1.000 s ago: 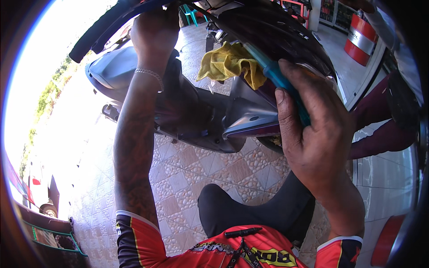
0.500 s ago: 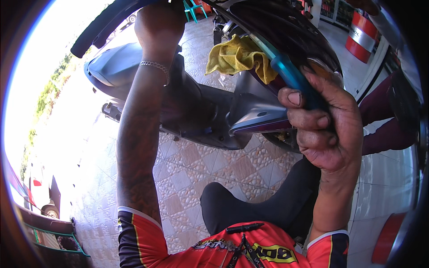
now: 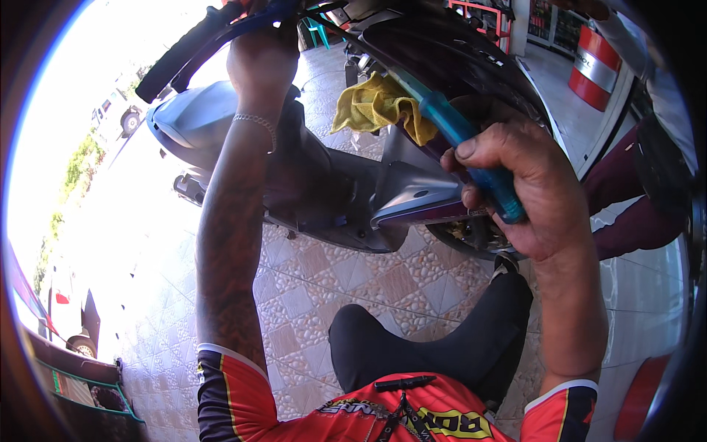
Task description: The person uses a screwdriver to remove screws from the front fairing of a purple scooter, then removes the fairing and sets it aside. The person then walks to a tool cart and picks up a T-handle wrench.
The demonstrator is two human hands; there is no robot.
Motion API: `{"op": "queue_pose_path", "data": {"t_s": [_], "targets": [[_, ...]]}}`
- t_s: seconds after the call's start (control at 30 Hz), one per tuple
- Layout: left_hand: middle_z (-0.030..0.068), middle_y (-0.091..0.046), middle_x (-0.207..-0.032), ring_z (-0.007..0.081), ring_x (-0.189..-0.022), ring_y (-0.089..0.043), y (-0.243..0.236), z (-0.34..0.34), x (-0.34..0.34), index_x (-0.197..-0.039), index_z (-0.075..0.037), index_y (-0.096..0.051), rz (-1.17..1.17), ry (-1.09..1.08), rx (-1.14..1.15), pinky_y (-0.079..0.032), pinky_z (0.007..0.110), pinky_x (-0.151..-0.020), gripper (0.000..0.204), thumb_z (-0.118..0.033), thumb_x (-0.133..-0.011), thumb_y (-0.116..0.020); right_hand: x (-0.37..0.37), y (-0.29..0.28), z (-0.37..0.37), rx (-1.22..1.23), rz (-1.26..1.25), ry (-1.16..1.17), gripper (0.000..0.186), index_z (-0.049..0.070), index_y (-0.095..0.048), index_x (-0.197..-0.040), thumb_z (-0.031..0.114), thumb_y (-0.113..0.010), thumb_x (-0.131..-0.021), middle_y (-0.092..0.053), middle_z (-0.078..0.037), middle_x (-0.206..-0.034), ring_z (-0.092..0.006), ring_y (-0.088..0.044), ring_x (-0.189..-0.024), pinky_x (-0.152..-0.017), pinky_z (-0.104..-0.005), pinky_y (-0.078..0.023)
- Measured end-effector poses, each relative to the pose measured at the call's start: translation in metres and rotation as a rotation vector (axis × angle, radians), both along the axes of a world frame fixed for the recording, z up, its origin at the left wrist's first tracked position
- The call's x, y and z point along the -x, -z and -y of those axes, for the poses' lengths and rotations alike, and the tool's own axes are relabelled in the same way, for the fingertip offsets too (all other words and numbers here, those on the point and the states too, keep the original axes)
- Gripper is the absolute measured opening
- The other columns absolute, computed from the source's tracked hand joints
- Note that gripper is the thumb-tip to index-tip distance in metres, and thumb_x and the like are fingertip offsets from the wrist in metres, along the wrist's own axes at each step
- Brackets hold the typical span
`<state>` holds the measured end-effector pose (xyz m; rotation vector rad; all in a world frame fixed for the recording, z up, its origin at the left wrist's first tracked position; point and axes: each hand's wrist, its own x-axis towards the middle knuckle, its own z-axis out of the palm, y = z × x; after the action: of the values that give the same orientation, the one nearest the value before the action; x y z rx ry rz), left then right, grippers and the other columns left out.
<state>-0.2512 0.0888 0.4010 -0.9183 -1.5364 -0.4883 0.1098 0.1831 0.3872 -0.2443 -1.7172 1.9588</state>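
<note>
My left hand [image 3: 262,62] is closed up at the handlebar [image 3: 179,51] at the top, its fingertips partly hidden. My right hand [image 3: 526,188] grips a long tool with a translucent teal handle [image 3: 475,151], apparently a screwdriver, angled up and left toward the dark scooter bodywork [image 3: 442,44]. A crumpled yellow cloth [image 3: 364,107] lies just left of that tool on the scooter. Below both hands stretch the grey footboard [image 3: 339,221] and, to the left, the scooter's seat section [image 3: 188,121].
Another person [image 3: 633,195] in maroon trousers stands at the right, beside a red and silver drum [image 3: 594,66]. Patterned floor tiles [image 3: 309,287] surround my legs. A green chair [image 3: 319,33] is at the top; parked vehicles [image 3: 81,324] show in the bright left edge.
My right hand has turned about the teal tool, shifting its fingers along the handle. My left hand has moved only slightly, staying at the handlebar.
</note>
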Motion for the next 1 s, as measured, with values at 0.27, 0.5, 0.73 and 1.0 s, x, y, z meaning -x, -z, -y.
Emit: {"op": "queue_pose_path", "data": {"t_s": [0.27, 0.5, 0.73, 1.0], "targets": [[0.0189, -0.043, -0.145, 0.0288, -0.125, -0.05, 0.002, 0.001, 0.006, -0.138, -0.005, -0.052, -0.044, -0.034, 0.005, -0.046, 0.033, -0.099, 0.053, 0.008, -0.086, -0.051, 0.011, 0.026, 0.018, -1.495, -0.185, 0.793, 0.033, 0.001, -0.065, -0.124, 0.004, -0.064, -0.091, -0.067, -0.016, -0.102, -0.0279, -0.068, -0.09, -0.08, -0.0378, -0.055], [0.0197, -0.042, -0.147, 0.0293, -0.128, -0.049, 0.001, -0.001, 0.01, -0.138, -0.004, -0.052, -0.104, -0.082, 0.008, -0.045, 0.034, -0.102, 0.054, 0.009, -0.086, -0.05, 0.024, 0.03, 0.023, -0.936, -0.22, 0.488, 0.03, 0.003, -0.063, -0.125, 0.016, -0.061, -0.098, -0.065, -0.014, -0.1, -0.0188, -0.063, -0.076, -0.063, -0.0299, -0.051], [0.0185, -0.04, -0.151, 0.0274, -0.128, -0.049, 0.001, -0.005, 0.002, -0.146, -0.002, -0.043, 0.077, 0.177, -0.075, -0.046, 0.031, -0.101, 0.061, 0.011, -0.086, -0.05, 0.021, 0.035, -0.001, 0.707, -0.146, -0.298, 0.029, -0.001, -0.057, -0.118, 0.022, -0.056, -0.1, -0.065, -0.012, -0.096, -0.0028, -0.045, -0.057, -0.037, -0.0142, -0.029], [0.0211, -0.04, -0.149, 0.0276, -0.124, -0.051, 0.008, -0.001, 0.012, -0.149, -0.002, -0.037, 0.02, -0.035, -0.005, -0.049, 0.033, -0.094, 0.065, 0.01, -0.086, -0.051, 0.011, 0.03, -0.012, 0.548, -0.18, -0.269, 0.029, 0.0, -0.059, -0.115, 0.021, -0.063, -0.095, -0.065, -0.012, -0.098, -0.0058, -0.058, -0.065, -0.04, -0.0142, -0.034]]}}
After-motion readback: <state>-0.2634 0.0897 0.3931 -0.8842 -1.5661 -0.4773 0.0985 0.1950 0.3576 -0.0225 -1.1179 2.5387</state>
